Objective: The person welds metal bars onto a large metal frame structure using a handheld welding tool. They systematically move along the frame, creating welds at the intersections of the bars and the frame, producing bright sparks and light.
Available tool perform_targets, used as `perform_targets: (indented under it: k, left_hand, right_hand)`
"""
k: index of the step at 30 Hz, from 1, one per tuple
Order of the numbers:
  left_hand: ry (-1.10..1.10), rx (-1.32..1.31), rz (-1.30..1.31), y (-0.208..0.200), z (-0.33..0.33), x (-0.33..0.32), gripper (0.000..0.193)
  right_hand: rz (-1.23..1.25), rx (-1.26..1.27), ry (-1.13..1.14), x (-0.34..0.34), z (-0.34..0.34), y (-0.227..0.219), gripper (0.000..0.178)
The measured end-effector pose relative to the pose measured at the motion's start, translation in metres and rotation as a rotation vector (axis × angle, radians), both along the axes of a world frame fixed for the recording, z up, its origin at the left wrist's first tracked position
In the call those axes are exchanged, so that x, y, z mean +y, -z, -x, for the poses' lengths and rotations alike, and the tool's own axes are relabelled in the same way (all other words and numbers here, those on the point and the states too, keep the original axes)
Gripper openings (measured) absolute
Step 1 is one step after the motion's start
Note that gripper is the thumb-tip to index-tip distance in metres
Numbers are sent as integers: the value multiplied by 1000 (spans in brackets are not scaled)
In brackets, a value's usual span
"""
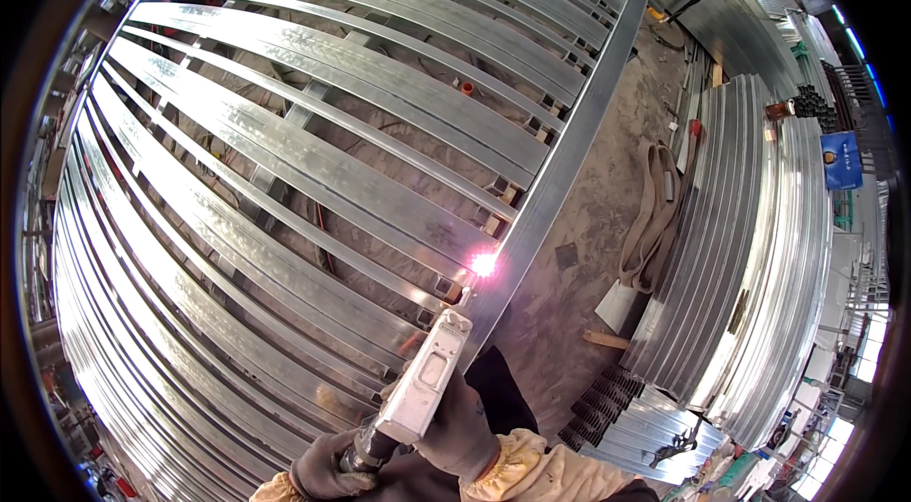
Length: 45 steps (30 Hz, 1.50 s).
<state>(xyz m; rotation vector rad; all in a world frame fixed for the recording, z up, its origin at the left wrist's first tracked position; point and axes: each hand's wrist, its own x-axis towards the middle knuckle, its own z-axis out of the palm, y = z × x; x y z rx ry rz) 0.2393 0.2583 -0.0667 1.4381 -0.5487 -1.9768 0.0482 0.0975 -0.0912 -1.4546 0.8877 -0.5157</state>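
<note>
A white handheld laser welding gun (418, 388) points away from me, its narrow tip close to a metal joint. Bright pinkish-white light (484, 264) glows there, where a slat's end meets a long steel edge bar (541, 208). My right hand (460, 431), in a grey glove, is closed around the gun's body from the right side. Lower and to the left, my left hand (330, 466), also gloved, wraps the dark rear part of the gun. Shiny galvanized steel slats (351, 65) run leftward from the edge bar, with gaps between them.
Stacked metal profiles (707, 246) lie along the right. A folded tan strap (653, 217) rests on the floor beside them, near a wooden piece (605, 340). Corrugated dark parts (603, 407) sit at lower right. A blue package (841, 160) stands farther right. Cross supports show beneath the slats.
</note>
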Motion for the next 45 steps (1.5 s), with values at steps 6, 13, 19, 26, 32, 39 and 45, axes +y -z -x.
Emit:
perform_targets:
  k: [6,13,19,26,32,39,45]
  left_hand:
    - [6,-19,25,0,0,-2,73]
    - [2,-2,15,-2,1,-2,70]
    - [-44,37,-29,-11,5,-3,67]
    - [-98,29,44,-32,10,21,68]
    - [75,-136,309,-57,23,19,74]
    - [200,-201,439,-66,60,19,78]
    - [192,-402,460,-89,115,-3,83]
  right_hand:
    - [-49,-23,-3,-1,0,-1,51]
    - [-46,-12,11,2,0,0,52]
    - [-191,-34,51,7,-2,-12,58]
    - [-36,-33,-56,17,-3,-37,59]
    - [-283,-4,71,31,14,-80,50]
    - [-432,-256,186,42,64,-91,48]
    - [-468,-324,157,16,101,-109,52]
